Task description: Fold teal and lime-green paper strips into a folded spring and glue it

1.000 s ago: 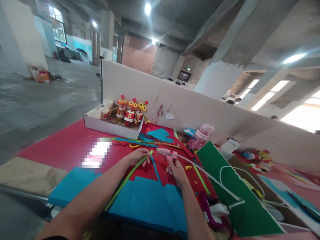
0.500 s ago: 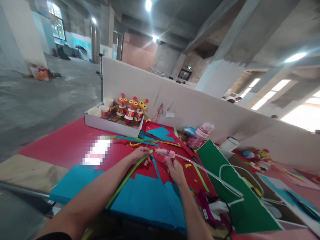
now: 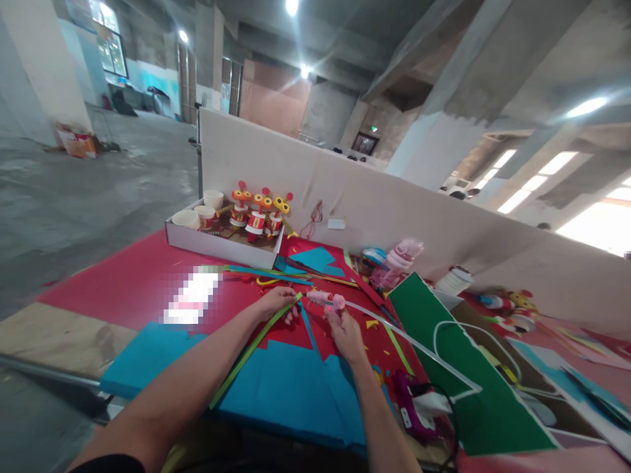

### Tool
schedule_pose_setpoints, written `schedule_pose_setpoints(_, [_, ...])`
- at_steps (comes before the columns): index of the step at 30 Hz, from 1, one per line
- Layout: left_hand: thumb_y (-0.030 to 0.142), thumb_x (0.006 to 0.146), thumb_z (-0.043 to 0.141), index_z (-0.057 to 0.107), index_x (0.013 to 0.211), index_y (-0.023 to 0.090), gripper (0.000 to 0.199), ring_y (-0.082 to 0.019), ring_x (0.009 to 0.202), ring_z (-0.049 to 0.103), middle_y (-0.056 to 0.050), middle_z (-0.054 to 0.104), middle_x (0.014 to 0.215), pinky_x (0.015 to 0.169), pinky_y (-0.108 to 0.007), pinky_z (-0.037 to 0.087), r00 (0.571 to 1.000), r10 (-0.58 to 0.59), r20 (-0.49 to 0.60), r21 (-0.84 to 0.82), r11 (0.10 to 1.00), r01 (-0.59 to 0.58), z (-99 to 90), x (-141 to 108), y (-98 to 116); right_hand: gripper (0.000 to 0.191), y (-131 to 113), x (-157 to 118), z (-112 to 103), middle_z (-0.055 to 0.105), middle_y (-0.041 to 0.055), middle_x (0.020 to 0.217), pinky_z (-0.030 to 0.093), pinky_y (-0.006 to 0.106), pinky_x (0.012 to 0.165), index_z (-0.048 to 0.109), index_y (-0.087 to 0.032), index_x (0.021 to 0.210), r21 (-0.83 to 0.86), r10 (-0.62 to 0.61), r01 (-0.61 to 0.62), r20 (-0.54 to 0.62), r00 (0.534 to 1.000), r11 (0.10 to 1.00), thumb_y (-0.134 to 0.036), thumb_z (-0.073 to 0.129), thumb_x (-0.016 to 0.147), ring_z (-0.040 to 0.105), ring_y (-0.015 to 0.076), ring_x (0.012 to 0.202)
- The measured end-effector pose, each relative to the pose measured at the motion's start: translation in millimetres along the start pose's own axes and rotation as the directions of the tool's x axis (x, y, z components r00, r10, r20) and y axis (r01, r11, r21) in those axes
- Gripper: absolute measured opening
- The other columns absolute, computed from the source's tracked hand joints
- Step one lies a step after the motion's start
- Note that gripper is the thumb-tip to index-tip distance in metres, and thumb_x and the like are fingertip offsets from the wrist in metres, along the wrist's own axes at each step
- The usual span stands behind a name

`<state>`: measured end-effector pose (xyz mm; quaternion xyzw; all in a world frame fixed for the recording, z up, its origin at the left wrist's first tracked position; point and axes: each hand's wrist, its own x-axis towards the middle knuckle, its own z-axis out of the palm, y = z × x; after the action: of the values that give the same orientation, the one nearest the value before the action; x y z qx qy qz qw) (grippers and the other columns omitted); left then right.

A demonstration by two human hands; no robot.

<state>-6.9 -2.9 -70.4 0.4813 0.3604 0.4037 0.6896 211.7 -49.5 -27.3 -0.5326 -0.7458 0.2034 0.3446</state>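
Between the fingers of my left hand (image 3: 280, 302) is the end of a long green paper strip (image 3: 246, 355), which trails down toward the table's front edge. A blue paper strip (image 3: 309, 328) starts by the same fingertips and slants down to the right. My right hand (image 3: 346, 334) is wrapped round a pink glue gun (image 3: 325, 300), its nozzle pointing left close to the strip ends. From the gun's back a long clear glue stick (image 3: 409, 338) sticks out to the right. Blue paper sheets (image 3: 290, 387) lie below my hands.
A white box (image 3: 221, 248) with paper cups and several cup figures (image 3: 256, 220) stands at the back left. Behind the table rises a white partition (image 3: 315, 171). To the right are a pink bottle (image 3: 399, 259), a green board (image 3: 444, 368) and a purple power strip (image 3: 414, 410).
Almost nothing differs. Both hands keep their hold, with the glue gun's nozzle still beside the strip ends; the view has shifted very slightly.
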Motion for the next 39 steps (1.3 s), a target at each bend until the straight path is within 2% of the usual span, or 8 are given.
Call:
schedule_pose_setpoints(10, [0.042, 0.076, 0.063, 0.050, 0.082, 0.013, 0.032, -0.013, 0.038, 0.057, -0.007, 0.065, 0.056, 0.039, -0.023, 0.047, 1.000, -0.002, 0.000, 0.005, 1.000, 0.002, 0.6, 0.2, 0.0, 0.039, 2.7, 1.1, 2.9, 0.070, 0.0121, 0.089, 0.046, 0.029, 0.074, 0.060, -0.017, 0.092, -0.009, -0.001, 0.001, 0.003, 1.000, 1.000, -0.050, 0.040, 0.087, 0.066, 0.0251, 0.086])
schedule_pose_setpoints(33, [0.037, 0.080, 0.060, 0.050, 0.083, 0.013, 0.026, -0.013, 0.038, 0.057, -0.008, 0.066, 0.059, 0.039, -0.024, 0.048, 1.000, 0.003, -0.008, 0.032, 0.999, -0.003, 2.5, -2.2, 1.9, 0.039, -3.7, 0.0, 0.9, 0.070, 0.0115, 0.087, 0.045, 0.027, 0.069, 0.059, -0.016, 0.099, -0.082, -0.026, 0.026, -0.002, 1.000, 0.996, -0.048, 0.039, 0.089, 0.066, 0.0242, 0.082])
schedule_pose_setpoints(39, [0.035, 0.081, 0.058, 0.050, 0.085, 0.013, 0.024, -0.013, 0.038, 0.057, -0.008, 0.066, 0.059, 0.039, -0.023, 0.048, 1.000, -0.003, -0.002, 0.014, 1.000, 0.003, 2.8, -3.2, 3.4, 0.042, -2.6, 0.1, 1.1, 0.069, 0.0133, 0.092, 0.045, 0.029, 0.072, 0.059, -0.014, 0.102, -0.100, -0.027, 0.027, -0.004, 1.000, 0.995, -0.048, 0.039, 0.089, 0.065, 0.0260, 0.088])
